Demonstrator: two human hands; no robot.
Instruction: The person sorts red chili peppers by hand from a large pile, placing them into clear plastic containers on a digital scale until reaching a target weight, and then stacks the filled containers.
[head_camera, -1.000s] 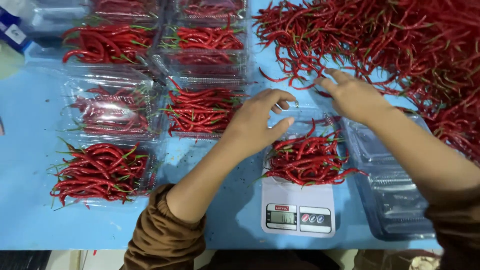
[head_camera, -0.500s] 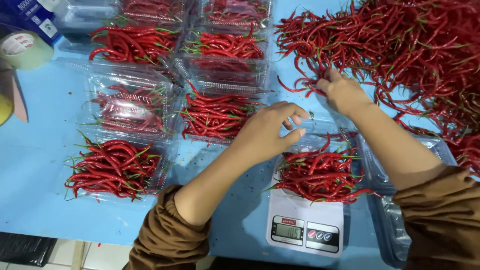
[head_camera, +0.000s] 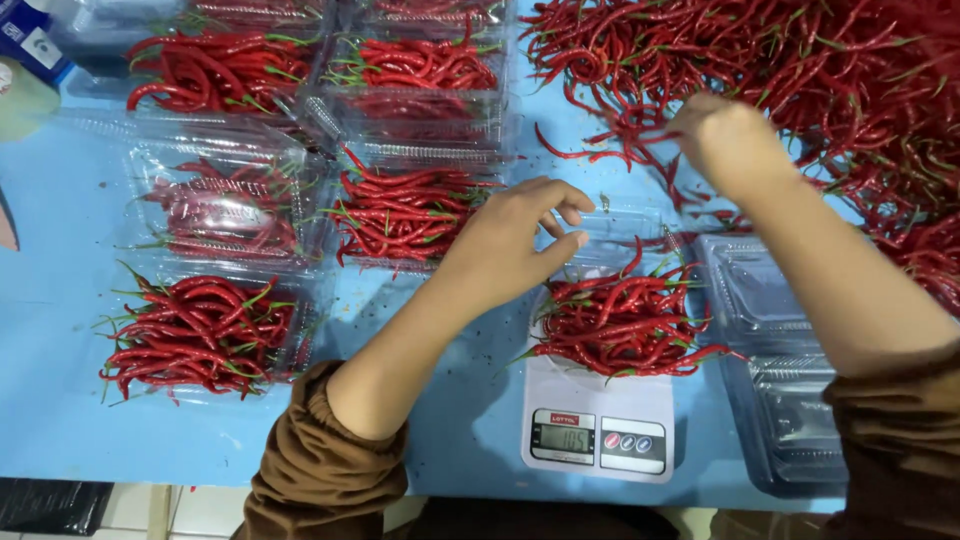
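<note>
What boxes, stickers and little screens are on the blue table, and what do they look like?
Scale screen: small grey rectangle on the white scale's front, near edge.
Red label: small strip just above the screen.
Filled clear boxes: see-through plastic trays of red chillies, left side.
Box on the scale: clear, heaped with chillies.
Empty clear boxes: stacked right of the scale.
Blue package: top left corner, white label.

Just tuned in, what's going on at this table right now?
A person is sorting red chilies into clear plastic boxes on a blue table. The left hand rests at the edge of the open box of chilies sitting on a small white scale. The right hand reaches into the loose chili pile at the far right. Several filled boxes lie to the left, and empty boxes are stacked at the right.
</note>
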